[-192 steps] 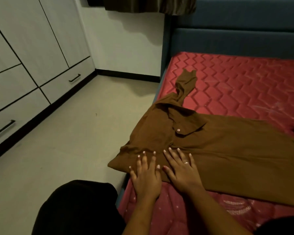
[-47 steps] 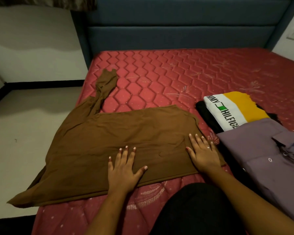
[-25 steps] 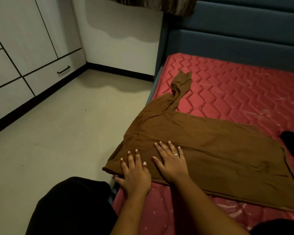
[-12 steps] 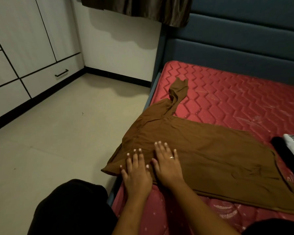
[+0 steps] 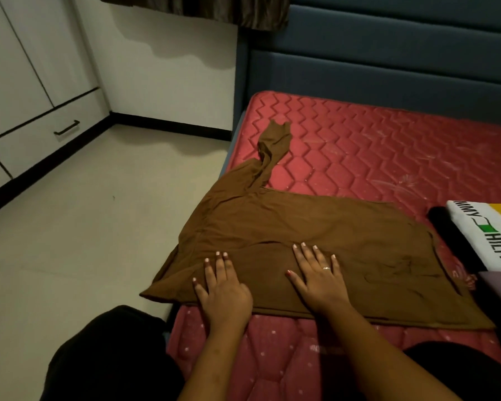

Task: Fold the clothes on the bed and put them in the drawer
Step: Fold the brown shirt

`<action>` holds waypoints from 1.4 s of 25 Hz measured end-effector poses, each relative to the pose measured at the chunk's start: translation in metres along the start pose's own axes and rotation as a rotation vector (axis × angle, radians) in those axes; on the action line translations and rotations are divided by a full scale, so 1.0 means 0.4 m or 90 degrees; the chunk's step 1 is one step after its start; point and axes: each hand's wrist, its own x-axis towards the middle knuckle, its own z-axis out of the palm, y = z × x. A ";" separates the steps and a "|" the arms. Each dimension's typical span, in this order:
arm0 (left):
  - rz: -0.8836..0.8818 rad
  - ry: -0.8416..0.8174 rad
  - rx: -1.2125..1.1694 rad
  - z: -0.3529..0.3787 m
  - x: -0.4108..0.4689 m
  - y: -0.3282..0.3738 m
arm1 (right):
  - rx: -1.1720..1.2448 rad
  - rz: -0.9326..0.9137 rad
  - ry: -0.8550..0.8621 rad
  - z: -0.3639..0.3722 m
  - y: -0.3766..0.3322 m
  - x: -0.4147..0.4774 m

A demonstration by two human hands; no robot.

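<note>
— Under the left hand [image 5: 223,290] and right hand [image 5: 320,276], both flat and gripping nothing, the brown shirt [image 5: 301,227] lies at the bed [image 5: 388,146] edge.
— The right hand just slid away from the left, smoothing it. Probably the next fold follows.

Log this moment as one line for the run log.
stage: folding brown shirt on bed | left hand: flat on shirt | right hand: flat on shirt | sleeve: sticking out | drawer: closed

black trousers [image 5: 107,357], pale-painted nails [image 5: 303,244], a silver ring [image 5: 326,268] on the right hand [image 5: 321,282].
</note>
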 end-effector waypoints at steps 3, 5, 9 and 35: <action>0.107 0.007 0.022 0.030 -0.019 0.088 | -0.052 -0.071 -0.106 -0.056 0.116 0.012; 0.202 -0.013 0.075 0.069 -0.039 0.150 | -0.132 -0.142 -0.185 -0.106 0.187 0.021; 0.268 -0.018 0.094 0.126 -0.039 0.229 | -0.175 -0.171 -0.200 -0.127 0.356 -0.021; 0.325 -0.064 0.103 0.179 0.182 0.496 | 0.116 0.525 -0.007 -0.058 0.735 0.081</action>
